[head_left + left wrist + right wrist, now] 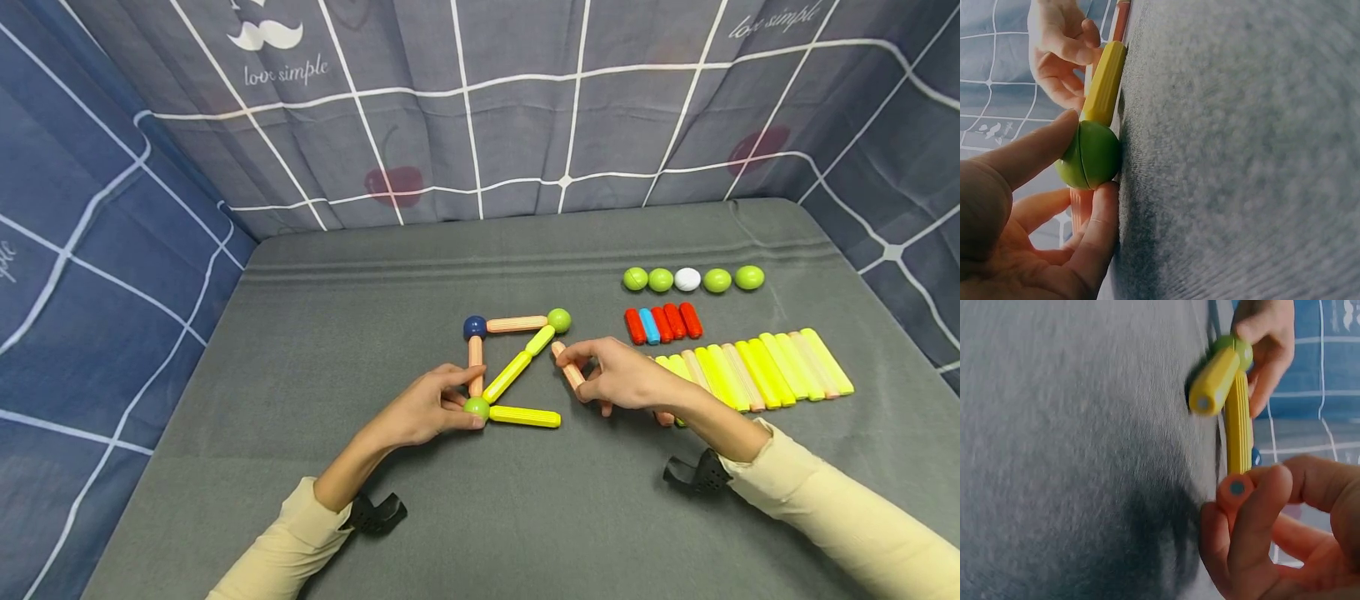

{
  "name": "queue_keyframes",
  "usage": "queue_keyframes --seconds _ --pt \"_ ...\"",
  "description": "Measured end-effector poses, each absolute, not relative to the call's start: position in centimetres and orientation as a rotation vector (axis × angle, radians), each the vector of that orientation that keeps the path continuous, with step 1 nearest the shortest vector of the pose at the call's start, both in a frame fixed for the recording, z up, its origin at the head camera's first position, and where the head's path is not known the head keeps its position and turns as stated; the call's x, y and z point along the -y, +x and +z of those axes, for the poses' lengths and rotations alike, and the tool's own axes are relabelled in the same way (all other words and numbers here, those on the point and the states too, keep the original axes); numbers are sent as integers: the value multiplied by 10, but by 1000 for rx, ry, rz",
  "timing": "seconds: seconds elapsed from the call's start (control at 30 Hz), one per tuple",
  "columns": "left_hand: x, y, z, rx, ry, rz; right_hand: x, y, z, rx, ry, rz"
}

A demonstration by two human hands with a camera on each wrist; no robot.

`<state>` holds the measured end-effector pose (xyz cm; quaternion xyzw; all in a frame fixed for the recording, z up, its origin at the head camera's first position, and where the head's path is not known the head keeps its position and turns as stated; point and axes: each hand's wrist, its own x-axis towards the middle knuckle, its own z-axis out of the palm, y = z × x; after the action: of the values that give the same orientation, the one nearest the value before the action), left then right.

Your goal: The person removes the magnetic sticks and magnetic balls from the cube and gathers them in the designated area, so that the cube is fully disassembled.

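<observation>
My left hand (427,407) pinches a green ball (476,408) at the lower left corner of a flat frame of magnetic-looking rods and balls. From that ball a yellow rod (525,417) points right, its far end free. A yellow diagonal (508,377), narrowed partway, runs to the upper green ball (558,320). Peach rods (517,324) join both green balls to a dark blue ball (475,327). Right of the diagonal, my right hand (618,379) holds a loose peach rod (567,367) between thumb and fingers. A greyish disc shows in its end (1237,487).
Green balls (717,281) and one white ball (687,279) line up at the back right. Below them lie several short red rods (675,321) and a blue one (648,326). A row of yellow and peach rods (765,371) lies beside my right forearm, partly covered.
</observation>
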<state>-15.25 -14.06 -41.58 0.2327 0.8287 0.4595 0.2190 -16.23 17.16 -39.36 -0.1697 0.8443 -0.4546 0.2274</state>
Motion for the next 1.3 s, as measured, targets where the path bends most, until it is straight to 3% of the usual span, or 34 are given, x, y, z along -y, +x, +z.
queue_keyframes --seconds 0.77,1.3 --pt "141 -152 -416 -2302 650 1267 -188 -136 -391 -2251 -409 -1494" --pt "142 -152 -418 -2296 647 1277 -255 -117 -383 -2326 -286 -1759"
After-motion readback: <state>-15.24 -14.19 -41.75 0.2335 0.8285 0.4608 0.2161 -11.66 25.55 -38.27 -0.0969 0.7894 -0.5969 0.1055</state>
